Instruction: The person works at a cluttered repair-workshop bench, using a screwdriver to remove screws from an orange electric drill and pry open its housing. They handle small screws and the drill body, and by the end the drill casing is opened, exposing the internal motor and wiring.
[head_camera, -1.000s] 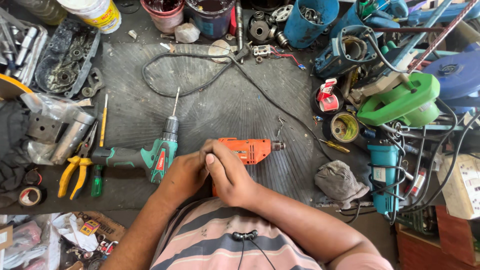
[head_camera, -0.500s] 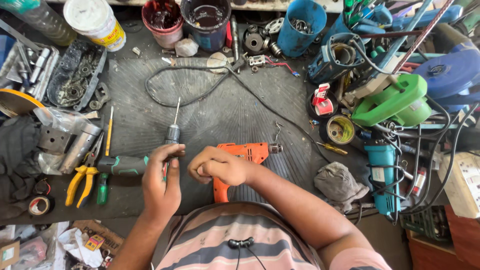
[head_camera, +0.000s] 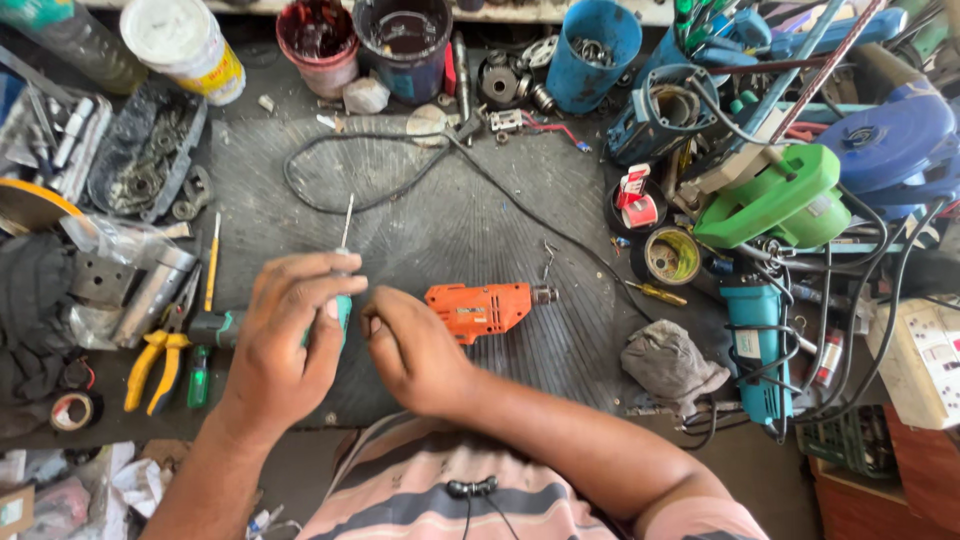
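A green screwdriver (head_camera: 343, 290) is being held by the left hand (head_camera: 285, 345), with the fingers wrapped around its handle and the thin metal tip pointing toward the far edge of the bench (head_camera: 450, 230). The right hand (head_camera: 415, 350) is being rested beside the back end of the orange drill (head_camera: 485, 308), near the front edge; its fingers are curled, and it cannot be told whether anything is being pinched. The drill body is looking closed, so opening seems not yet done. A white tub with a yellow label (head_camera: 185, 45) is being kept at the far left corner. A small red and white pack (head_camera: 636, 197) is being kept toward the right.
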